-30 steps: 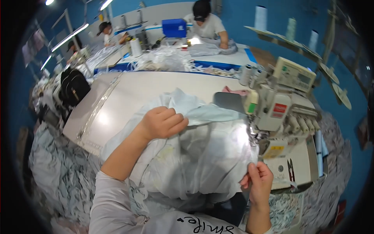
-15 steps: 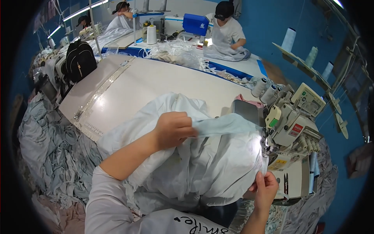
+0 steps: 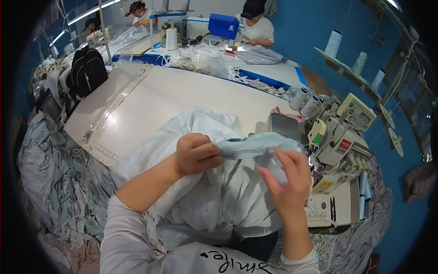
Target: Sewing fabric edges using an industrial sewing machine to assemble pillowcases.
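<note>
A large, loose white cloth (image 3: 242, 201) lies bunched over the near table edge and my lap. Along its top runs a pale green fabric strip (image 3: 255, 145), stretching toward the overlock sewing machine (image 3: 335, 144) on the right. My left hand (image 3: 197, 154) is closed on the left end of this strip. Over the cloth, just left of the machine's needle area, my right hand (image 3: 291, 182) hovers with thumb and fingers apart. Nothing shows between those fingers. The hand partly hides the cloth's edge by the machine.
A grey box-like object (image 3: 285, 128) and thread cones (image 3: 308, 104) stand behind the machine. Black scissors (image 3: 332, 209) lie at its right. A black backpack (image 3: 88, 71) sits at the table's (image 3: 159, 91) far left. Heaped fabric (image 3: 59, 164) fills the left side. Co-workers sew beyond.
My right hand has let go of the cloth's lower right edge and moved up and left, its fingers spreading. My left hand keeps its hold on the strip. The view has shifted slightly.
</note>
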Tool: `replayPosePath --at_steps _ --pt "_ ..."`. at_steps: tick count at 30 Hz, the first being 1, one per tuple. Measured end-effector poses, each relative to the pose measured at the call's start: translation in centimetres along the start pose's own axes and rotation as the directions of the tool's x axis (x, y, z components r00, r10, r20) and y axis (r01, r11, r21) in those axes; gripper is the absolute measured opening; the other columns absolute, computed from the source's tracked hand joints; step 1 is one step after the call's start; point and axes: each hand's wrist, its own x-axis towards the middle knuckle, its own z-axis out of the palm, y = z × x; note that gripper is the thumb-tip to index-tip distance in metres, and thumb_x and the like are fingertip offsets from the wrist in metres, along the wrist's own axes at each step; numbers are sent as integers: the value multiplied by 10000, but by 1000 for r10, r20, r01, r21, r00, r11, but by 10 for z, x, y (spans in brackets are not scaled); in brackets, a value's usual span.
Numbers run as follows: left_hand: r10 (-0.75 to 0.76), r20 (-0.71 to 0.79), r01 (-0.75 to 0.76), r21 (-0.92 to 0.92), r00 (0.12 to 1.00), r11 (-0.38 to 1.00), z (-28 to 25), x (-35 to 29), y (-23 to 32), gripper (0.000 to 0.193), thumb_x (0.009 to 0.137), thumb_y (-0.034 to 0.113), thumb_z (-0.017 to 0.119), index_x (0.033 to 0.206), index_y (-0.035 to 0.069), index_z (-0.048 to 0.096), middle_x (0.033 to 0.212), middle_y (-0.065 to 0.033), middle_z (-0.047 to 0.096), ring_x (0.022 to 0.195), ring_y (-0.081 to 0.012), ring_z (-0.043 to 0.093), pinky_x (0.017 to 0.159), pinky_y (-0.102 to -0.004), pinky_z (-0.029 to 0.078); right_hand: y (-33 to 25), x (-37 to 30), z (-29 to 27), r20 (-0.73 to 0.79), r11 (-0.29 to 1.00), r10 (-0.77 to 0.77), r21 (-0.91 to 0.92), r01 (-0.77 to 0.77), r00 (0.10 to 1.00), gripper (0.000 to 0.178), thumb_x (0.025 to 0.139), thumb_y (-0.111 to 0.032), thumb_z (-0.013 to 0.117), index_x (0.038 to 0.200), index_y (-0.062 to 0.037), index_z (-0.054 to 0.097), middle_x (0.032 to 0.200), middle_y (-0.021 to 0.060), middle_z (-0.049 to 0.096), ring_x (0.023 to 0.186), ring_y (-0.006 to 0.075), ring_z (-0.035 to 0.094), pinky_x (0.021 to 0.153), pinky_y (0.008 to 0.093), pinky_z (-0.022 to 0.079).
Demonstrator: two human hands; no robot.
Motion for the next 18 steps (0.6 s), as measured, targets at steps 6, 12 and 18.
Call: replayPosePath --at_steps 6,12,18 --pt "-84 73 89 -59 994 994 -1 -15 -7 151 545 127 702 628 152 578 623 20 478 511 -147 480 433 -280 385 0 16 14 -2 926 202 327 -190 979 42 837 -6 628 868 -2 600 780 61 556 622 95 529 525 231 423" --pt "-200 311 208 9 929 978 10 -14 -14 118 577 84 669 636 166 607 649 18 491 609 -172 534 513 -297 435 17 -31 -77 -378 807 369 584 -91 849 89 954 -128 530 977 -42 518 932 40 487 635 60 455 543 206 403" --pt "-367 410 352 114 835 929 1 0 6 259 614 65 725 854 141 665 938 -59 583 829 -263 567 708 -351 484 116 -183 -219 -616 666 613 65 -744 495 329 929 -165 580 1208 -8 504 1127 111 533 782 147 558 704 231 450"
